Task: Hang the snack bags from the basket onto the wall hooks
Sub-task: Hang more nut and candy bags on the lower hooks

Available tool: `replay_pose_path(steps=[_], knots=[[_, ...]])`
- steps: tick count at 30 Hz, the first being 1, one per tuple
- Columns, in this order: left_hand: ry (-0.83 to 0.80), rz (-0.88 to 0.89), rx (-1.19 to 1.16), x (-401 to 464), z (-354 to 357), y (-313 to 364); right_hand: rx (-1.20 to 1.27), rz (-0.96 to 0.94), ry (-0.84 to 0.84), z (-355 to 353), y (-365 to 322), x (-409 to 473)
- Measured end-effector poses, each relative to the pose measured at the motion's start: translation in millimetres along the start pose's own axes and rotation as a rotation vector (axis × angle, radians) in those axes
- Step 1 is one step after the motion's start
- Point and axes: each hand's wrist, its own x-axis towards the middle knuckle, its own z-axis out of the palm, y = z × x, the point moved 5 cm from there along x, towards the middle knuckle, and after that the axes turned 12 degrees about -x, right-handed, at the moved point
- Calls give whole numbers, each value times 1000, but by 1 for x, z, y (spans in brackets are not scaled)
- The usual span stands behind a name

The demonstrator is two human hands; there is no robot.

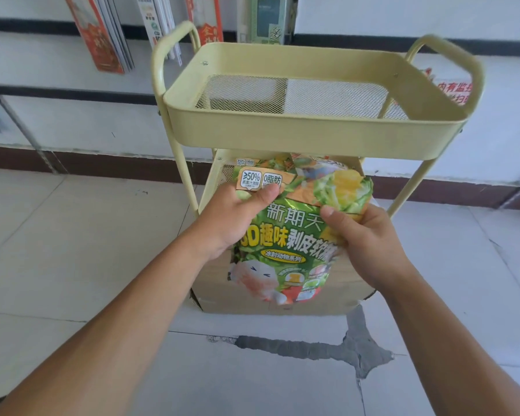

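Both forearms reach in from the bottom corners and meet on one green bag (285, 250) at centre frame. Left hand (234, 217) pinches its upper left corner, thumb flat across the label; right hand (364, 232) clamps the right edge, thumb on the face and fingers curled behind. Holding it by both sides keeps the floppy bag upright and its top free, probably to find the hanging hole. It is lifted just in front of the cart's lower basket (282, 301), where more bags (336, 181) show behind it. Above, the top tray (312, 133) overhangs and may catch the bag on a straight lift. Along the upper edge, packets (102, 40) hang on the wall; the hooks themselves I cannot make out.
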Motion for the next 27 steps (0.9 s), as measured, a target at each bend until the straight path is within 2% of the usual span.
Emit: replay_pose_path(steps=[2, 4, 9, 11, 16, 21, 24, 27], knots=[[48, 123, 140, -3, 4, 10, -29, -27, 37, -2, -11, -3], [65, 214, 175, -10, 13, 27, -38, -20, 104, -6, -21, -5], [-8, 205, 60, -8, 26, 76, -118, -41, 190, -30, -69, 2], [25, 221, 10, -1, 31, 103, -154, -87, 204, -37, -102, 6], [70, 262, 10, 7, 53, 200, -205, -125, 234, -61, -205, 12], [-1, 143, 49, 14, 78, 318, -237, -50, 203, -95, -329, 16], [13, 92, 44, 20, 92, 399, -256, -28, 190, -118, -414, 17], [-15, 90, 29, 21, 113, 486, -271, -22, 199, -140, -496, 21]])
